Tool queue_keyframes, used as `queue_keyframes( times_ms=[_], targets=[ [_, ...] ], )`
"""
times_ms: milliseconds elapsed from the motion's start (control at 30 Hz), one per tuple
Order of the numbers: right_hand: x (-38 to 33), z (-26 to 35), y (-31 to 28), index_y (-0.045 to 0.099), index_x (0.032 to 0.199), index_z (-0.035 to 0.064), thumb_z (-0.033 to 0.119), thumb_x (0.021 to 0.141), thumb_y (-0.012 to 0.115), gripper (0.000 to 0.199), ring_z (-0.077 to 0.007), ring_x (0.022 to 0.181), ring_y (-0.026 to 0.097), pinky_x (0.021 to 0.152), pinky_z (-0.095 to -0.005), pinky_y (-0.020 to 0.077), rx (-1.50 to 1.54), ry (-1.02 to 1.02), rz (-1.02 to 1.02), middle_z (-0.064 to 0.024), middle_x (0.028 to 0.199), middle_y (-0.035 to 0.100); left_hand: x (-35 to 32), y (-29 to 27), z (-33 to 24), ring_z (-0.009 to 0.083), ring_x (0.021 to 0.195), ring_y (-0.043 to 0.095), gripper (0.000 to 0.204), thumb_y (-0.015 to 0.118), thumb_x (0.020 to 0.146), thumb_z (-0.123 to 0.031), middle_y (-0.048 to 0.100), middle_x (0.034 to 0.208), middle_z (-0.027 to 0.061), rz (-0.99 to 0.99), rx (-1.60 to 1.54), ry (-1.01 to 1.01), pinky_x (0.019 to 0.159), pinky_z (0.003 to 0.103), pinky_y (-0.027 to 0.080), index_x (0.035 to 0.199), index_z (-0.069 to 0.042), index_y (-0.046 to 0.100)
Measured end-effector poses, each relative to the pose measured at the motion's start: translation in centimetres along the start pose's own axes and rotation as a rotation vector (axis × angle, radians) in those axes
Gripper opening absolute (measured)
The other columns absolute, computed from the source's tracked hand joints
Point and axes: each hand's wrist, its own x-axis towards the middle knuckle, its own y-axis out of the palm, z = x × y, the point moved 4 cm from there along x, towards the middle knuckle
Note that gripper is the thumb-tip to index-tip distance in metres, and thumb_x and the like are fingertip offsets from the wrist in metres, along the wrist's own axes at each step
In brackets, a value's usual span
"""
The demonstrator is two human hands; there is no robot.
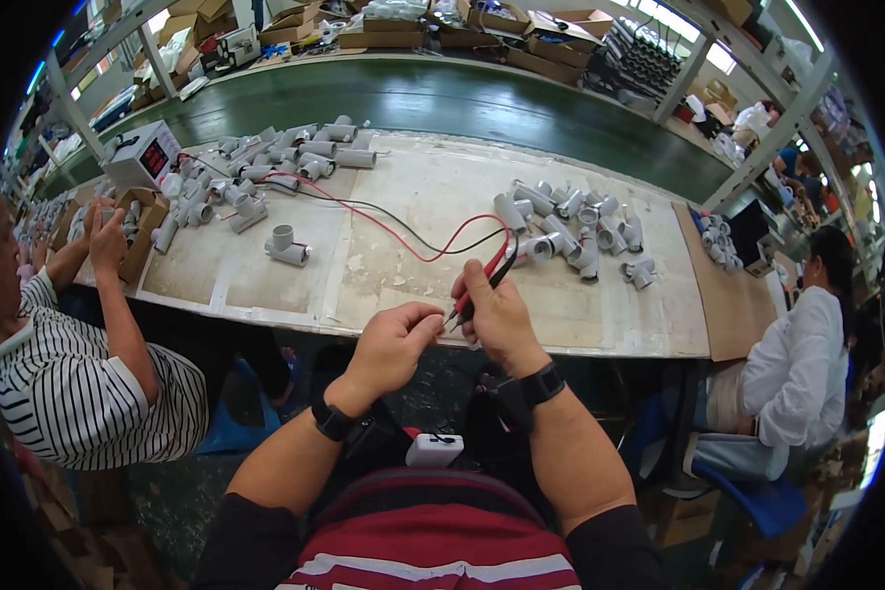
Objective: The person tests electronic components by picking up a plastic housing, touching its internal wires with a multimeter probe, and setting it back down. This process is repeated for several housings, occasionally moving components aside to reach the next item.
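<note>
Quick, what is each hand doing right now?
Left hand: closed, pinching something too small to tell.
Right hand: closed, holding the red and black test probes.

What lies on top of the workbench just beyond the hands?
On the workbench lie red and black leads, a lone grey fitting and a fitting pile. The right hand covers the probe handles.
</note>
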Motion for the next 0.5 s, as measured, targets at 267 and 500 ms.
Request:
queue_keyframes(
  times_ms=[267,500],
  targets=[
    [-2.1,-1.3,0.8,0.069,0.099,0.0014,0.044,0.103,0.066,0.043,-0.0122,0.057,0.061,0.049,-0.0272,0.0499,0.124,-0.012,0.005,-0.0044,0.074,0.064,-0.9,1.2,-0.6,0.0084,0.072,0.063,0.013,0.067,0.1,-0.009,0.072,0.086,0.0032,0.176,-0.145,-0.175,0.068,0.024,0.052,0.106,0.001,0.072],
    [-2.2,-1.4,0.2,0.073,0.106,-0.0004,0.025,0.098,0.075,0.027,-0.0137,0.068,0.067,0.06,-0.0292,0.0551,0.277,0.076,0.193,-0.0051,0.08,0.07,-1.1,0.2,0.0,0.0091,0.069,0.062,0.005,0.073,0.096,-0.008,0.072,0.085,0.003,0.203,-0.391,-0.332,0.065,0.023,0.05,0.099,-0.004,0.073]
  ],
)
